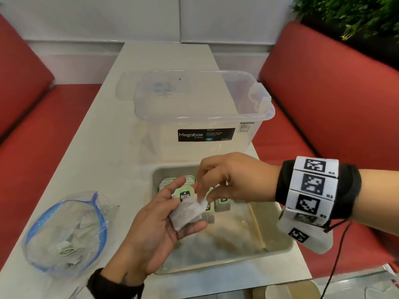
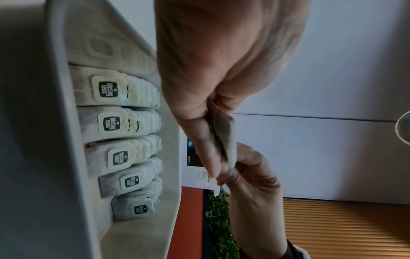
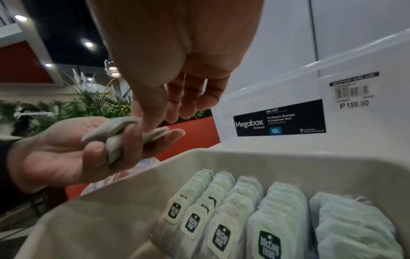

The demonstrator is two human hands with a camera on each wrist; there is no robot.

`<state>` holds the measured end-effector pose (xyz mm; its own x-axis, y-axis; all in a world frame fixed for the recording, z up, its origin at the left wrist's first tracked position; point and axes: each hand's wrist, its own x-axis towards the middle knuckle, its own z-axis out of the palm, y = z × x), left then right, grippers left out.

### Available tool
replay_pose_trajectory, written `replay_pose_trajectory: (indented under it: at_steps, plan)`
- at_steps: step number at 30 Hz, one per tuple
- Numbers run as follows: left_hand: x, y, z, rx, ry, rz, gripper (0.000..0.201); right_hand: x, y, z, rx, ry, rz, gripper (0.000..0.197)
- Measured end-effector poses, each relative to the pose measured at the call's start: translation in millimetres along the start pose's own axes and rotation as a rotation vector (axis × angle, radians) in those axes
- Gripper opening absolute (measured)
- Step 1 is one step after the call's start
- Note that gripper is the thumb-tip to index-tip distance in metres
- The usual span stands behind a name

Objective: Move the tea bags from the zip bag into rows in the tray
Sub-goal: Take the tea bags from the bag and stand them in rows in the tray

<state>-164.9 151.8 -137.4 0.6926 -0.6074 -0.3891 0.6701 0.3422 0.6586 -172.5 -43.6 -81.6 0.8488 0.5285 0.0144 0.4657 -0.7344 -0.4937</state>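
With the left hand cupping a small stack of tea bags over the tray, the right hand pinching the top one should probably peel it singly and stand it in a row.

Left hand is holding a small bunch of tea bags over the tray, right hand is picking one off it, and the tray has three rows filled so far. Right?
Not quite: the tray holds five rows of tea bags, as the right wrist view shows. The rest stands: the left hand holds the bunch over the tray and the right hand picks at it.
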Motion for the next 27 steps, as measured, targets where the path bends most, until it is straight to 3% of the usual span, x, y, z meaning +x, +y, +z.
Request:
replay_pose_trajectory:
  at_steps: [3, 7, 10, 15, 19, 23, 27]
  plan:
    - [-2.1, -2.7, 3.9, -0.017, 0.000, -0.016, 0.036, -2.1, -0.5, -8.3, 0.068, 0.023, 0.020, 0.013]
    - [-3.4, -5.6, 12.0, -0.020, -0.027, -0.045, 0.036, -5.9, -1.4, -8.1, 0.058, -0.062, 0.050, 0.024]
    - [-3.4, -6.0, 13.6, -0.009, -0.033, -0.062, 0.036, -10.7, -2.7, -5.5, 0.069, -0.040, 0.035, 0.023]
    - [-5.5, -6.9, 14.9, 0.022, -0.081, -0.131, 0.036, -15.5, -7.1, -8.7, -0.075, -0.013, -0.104, 0.015]
    - [-6.6, -7.2, 16.6, 0.030, -0.103, -0.142, 0.034, -18.8, -10.9, -7.3, -0.171, -0.045, -0.182, 0.022]
    - [-5.5, -7.8, 15.2, 0.038, -0.096, -0.148, 0.033, -22.7, -15.8, -4.6, -0.149, -0.083, -0.147, 0.025]
    - [-4.5, -8.1, 15.6, 0.062, -0.083, -0.144, 0.033, -23.4, -17.8, -1.9, -0.088, -0.082, -0.110, 0.016]
